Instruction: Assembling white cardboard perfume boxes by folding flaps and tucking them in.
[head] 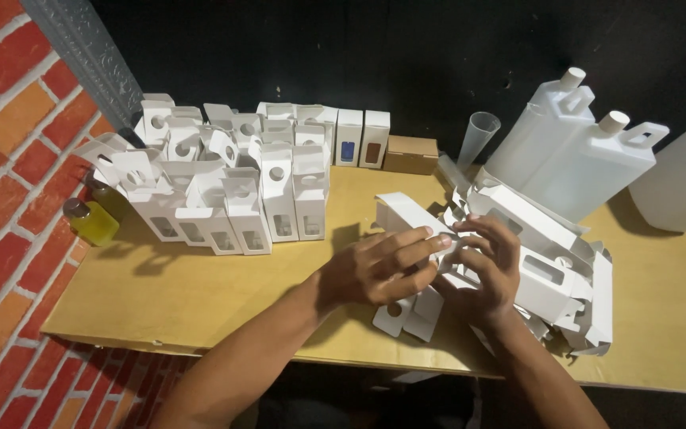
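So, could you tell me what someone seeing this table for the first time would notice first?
Probably the crowd of upright white window boxes at the table's back left, near the brick wall. Next, the left hand and right hand meet at centre on a white carton blank, beside a heap of flat blanks on the right. Two big white plastic jugs lean at the back right.

- On the table (200, 310), left half: cluster of assembled window boxes (224, 183), standing.
- Left of that cluster, by the brick wall (9, 199): small bottle (93, 222).
- Behind, at the back edge: cardboard box (410, 155), then a measuring cup (478, 135) to its right.
- Further right: two jugs (573, 151), leaning.
- Before the jugs: pile of flat box blanks (557, 270).
- Left of the pile, touching one carton (406, 214): left hand (383, 270) and right hand (482, 266).
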